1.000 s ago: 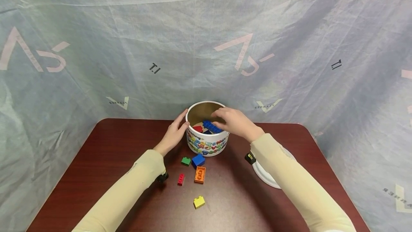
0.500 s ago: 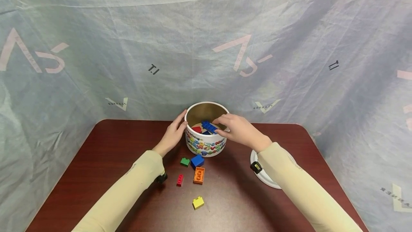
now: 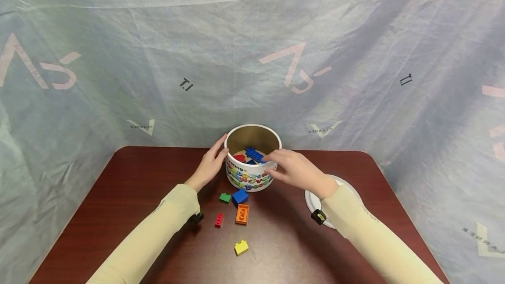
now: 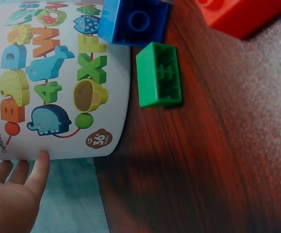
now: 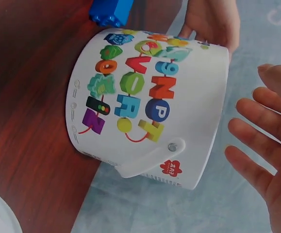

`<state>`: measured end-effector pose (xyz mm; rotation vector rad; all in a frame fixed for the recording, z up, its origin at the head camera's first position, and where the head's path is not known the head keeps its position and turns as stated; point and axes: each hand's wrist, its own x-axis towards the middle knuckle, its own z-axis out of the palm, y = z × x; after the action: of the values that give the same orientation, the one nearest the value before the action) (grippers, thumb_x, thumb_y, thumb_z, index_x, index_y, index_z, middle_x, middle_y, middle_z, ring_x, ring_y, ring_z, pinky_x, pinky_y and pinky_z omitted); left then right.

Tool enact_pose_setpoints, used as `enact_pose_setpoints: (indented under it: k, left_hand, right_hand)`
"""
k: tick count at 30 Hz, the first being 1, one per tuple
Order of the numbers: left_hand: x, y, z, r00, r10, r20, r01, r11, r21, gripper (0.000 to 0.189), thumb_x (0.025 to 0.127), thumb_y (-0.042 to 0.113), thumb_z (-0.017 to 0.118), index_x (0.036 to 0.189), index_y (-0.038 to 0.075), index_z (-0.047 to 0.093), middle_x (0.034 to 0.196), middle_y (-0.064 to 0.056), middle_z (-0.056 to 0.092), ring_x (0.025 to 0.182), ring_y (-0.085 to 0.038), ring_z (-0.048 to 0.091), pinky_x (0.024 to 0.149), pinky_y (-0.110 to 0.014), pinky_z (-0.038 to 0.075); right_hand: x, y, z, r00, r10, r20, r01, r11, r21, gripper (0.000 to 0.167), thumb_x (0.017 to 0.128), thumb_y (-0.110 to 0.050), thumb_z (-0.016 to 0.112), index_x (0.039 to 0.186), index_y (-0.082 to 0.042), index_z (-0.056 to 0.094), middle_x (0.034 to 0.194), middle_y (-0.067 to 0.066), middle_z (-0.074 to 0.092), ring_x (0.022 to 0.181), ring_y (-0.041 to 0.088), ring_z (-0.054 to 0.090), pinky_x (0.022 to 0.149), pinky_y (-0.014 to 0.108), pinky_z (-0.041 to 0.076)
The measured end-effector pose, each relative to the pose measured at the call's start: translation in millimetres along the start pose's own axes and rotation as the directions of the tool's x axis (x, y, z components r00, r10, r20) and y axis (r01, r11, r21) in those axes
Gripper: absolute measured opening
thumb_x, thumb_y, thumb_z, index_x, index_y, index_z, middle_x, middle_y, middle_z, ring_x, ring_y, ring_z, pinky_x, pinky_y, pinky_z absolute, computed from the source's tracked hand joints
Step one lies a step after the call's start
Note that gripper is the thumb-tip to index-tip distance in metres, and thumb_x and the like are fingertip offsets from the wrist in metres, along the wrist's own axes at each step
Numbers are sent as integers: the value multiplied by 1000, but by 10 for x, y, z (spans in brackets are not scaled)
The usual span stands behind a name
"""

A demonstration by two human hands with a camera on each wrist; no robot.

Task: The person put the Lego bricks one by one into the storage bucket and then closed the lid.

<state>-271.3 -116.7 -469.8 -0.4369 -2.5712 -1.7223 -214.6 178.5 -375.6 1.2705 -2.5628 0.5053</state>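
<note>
A white bucket (image 3: pixel 248 178) printed with colourful letters and animals stands at the back of the table, its top uncovered. Inside lie a blue building block (image 3: pixel 254 155), a red block (image 3: pixel 239 158) and a darker blue piece. Against the bucket's left side rests my left hand (image 3: pixel 207 169), fingers extended along the wall near the rim; the left wrist view shows its fingertips (image 4: pixel 43 156) at the wall. My right hand (image 3: pixel 297 170) is by the right front rim, fingers spread and slightly bent. Nothing is between its fingers in the right wrist view, where the bucket's white handle (image 5: pixel 152 160) hangs down.
In front of the bucket lie a green block (image 3: pixel 225 198), a blue block (image 3: pixel 240 197), an orange block (image 3: pixel 242 214), a thin red block (image 3: pixel 218 220) and a yellow block (image 3: pixel 241 247). A white round lid (image 3: pixel 313 203) lies partly under the right forearm. Grey cloth hangs behind.
My right hand has drawn back out of the bucket, rightward and toward me, past the rim. My left hand stays against the bucket's side.
</note>
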Motion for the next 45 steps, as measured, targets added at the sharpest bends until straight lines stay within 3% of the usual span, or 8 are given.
enact_pose_setpoints:
  k: [15, 19, 22, 28, 35, 45]
  left_hand:
    - [-15, -24, -25, 999, 28, 16, -27, 999, -36, 61, 112, 36, 48, 168, 25, 25, 172, -3, 23, 159, -29, 21, 123, -55, 28]
    - [-145, 174, -49, 1000, 15, 24, -14, 998, -55, 60, 114, 26, 46, 168, 14, 23, 173, -10, 21, 158, -34, 20, 123, -57, 27]
    - [-165, 230, -51, 1000, -5, 29, 7, 998, -56, 59, 114, 21, 44, 168, 10, 21, 173, -13, 19, 158, -36, 18, 124, -57, 26]
    - [-49, -35, -5, 1000, 12, 8, -11, 998, -57, 60, 114, 28, 45, 168, 19, 22, 173, -7, 19, 159, -33, 18, 124, -58, 24]
    - [-47, -25, -32, 1000, 19, 21, -18, 999, -46, 60, 113, 35, 47, 168, 25, 25, 173, -3, 22, 159, -30, 20, 124, -57, 27]
    - [-31, 24, -26, 1000, 15, 19, -14, 999, -44, 60, 113, 33, 48, 168, 23, 26, 172, -5, 24, 158, -29, 21, 124, -55, 28]
  right_hand:
    - [-187, -226, 185, 997, -70, 20, 69, 997, 32, 29, 95, -23, 79, 121, -10, 73, 117, 2, 74, 108, 16, 68, 93, 36, 59]
    - [-243, -302, 305, 994, -100, 39, 98, 994, 43, 30, 95, -24, 78, 121, -10, 73, 117, 1, 74, 110, 16, 68, 94, 35, 58]
    - [-274, -355, 380, 992, -115, 61, 112, 993, 49, 31, 95, -24, 78, 123, -10, 74, 118, 1, 74, 112, 16, 68, 96, 35, 58]
    - [-343, -421, 506, 986, -128, 107, 121, 990, 73, 29, 98, -28, 75, 124, -13, 73, 120, -1, 73, 114, 13, 67, 98, 32, 56]
    - [-459, -463, 719, 983, -156, 101, 148, 985, 87, 22, 98, -29, 75, 116, -15, 73, 108, -4, 71, 102, 9, 66, 91, 26, 55]
    - [-616, -526, 972, 973, -179, 143, 164, 980, 109, 22, 100, -34, 72, 109, -14, 73, 98, -3, 67, 91, 6, 61, 84, 19, 52]
